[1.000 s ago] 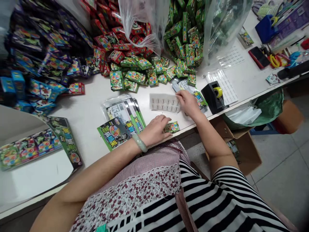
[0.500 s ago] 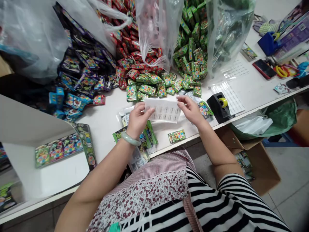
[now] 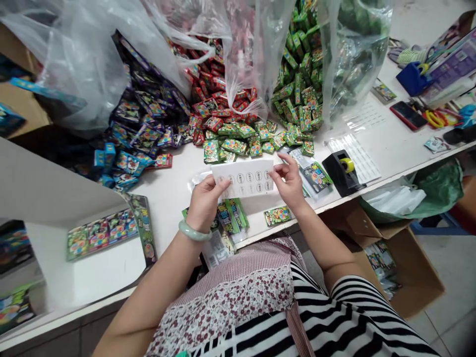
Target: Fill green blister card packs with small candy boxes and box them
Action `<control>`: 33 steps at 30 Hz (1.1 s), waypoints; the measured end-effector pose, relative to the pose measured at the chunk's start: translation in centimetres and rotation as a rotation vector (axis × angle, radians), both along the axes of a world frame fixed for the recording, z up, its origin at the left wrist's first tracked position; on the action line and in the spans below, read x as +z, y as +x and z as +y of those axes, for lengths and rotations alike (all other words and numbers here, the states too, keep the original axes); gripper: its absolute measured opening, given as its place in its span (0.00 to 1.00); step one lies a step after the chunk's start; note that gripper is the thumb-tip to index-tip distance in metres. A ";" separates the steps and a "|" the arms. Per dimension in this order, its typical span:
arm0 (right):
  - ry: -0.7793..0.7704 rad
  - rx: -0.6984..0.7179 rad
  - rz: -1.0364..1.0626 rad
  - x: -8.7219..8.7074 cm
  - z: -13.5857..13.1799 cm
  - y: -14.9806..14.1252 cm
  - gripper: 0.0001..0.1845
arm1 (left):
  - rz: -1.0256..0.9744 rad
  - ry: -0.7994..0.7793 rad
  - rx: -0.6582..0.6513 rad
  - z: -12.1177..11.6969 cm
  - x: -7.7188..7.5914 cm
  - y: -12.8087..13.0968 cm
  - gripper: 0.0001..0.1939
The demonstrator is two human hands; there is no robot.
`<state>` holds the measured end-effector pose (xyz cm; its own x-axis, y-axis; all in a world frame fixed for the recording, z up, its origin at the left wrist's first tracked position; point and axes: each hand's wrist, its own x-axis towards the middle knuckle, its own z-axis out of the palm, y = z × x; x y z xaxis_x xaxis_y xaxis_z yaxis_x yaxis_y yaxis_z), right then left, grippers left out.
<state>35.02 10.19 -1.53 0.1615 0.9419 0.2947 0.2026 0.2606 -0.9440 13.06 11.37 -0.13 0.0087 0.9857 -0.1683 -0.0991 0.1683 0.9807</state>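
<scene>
My white counter [image 3: 167, 198] runs across the view, with the floor tiles [image 3: 446, 322] beyond its right end. Clear plastic bags [image 3: 85, 64] slump at the back, spilling three heaps of candy packets: dark blue [image 3: 143, 111], red [image 3: 213, 111] and green [image 3: 297, 106]. At left, a white carton [image 3: 92, 267] holds a row of packets [image 3: 102, 235]. Below the counter at right stand a cardboard box [image 3: 405, 277] and a green bag [image 3: 441, 193].

I am wearing a floral apron [image 3: 230, 307] over a striped top [image 3: 357, 307]. Both hands are raised just above the counter, in front of me, with the sticker sheet [image 3: 243, 178] held flat between them, near the front of the counter and just before the heaps. My left hand [image 3: 204, 203] holds its left end, my left fingers [image 3: 222, 184] closed on the paper; my right hand [image 3: 288, 181] holds its right end, my right fingers [image 3: 279, 168] pinching the edge. A jade bangle [image 3: 191, 231] circles my left wrist.

Under the sheet lie bundled packets [image 3: 228, 215], and a single packet [image 3: 277, 215] lies just beside them. To the right stand a tape dispenser [image 3: 342, 172], a phone [image 3: 408, 115] and yellow-handled scissors [image 3: 434, 119].
</scene>
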 end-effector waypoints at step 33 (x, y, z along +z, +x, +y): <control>0.010 0.068 -0.211 4.5 -1.2 -0.3 0.05 | 0.699 0.556 0.020 -1.8 3.8 -2.0 0.05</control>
<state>34.69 8.95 2.96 0.0311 0.9454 0.3243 0.3769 0.2894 -0.8799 11.04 9.56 3.69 0.0648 0.9254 0.3734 0.5541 -0.3445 0.7578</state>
